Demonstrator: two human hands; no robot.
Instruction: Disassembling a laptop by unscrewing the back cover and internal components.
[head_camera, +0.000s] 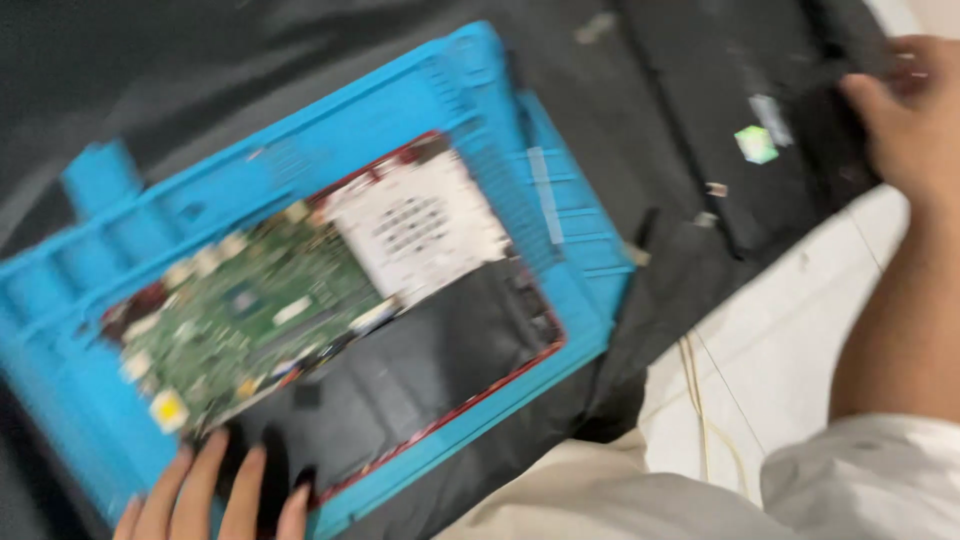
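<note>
Bottom left, the left hand (215, 495) is lying flat, fingers spread, on the near edge of an opened laptop (330, 310) that's sitting inside a blue tray-like repair mat (420, 95), green circuit board (245, 315) showing. Upper right, the right hand (905, 115) is curling around a black panel (790, 120) on dark cloth (300, 50); everything's blurry.

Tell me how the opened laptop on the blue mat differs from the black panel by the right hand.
The opened laptop shows its insides: a green circuit board and a black battery. The black panel shows only a plain dark face with small stickers. The laptop lies on the blue mat, with the left hand at its near edge; the panel lies off it, on dark cloth, touched by the right hand. Both lie flat.
</note>
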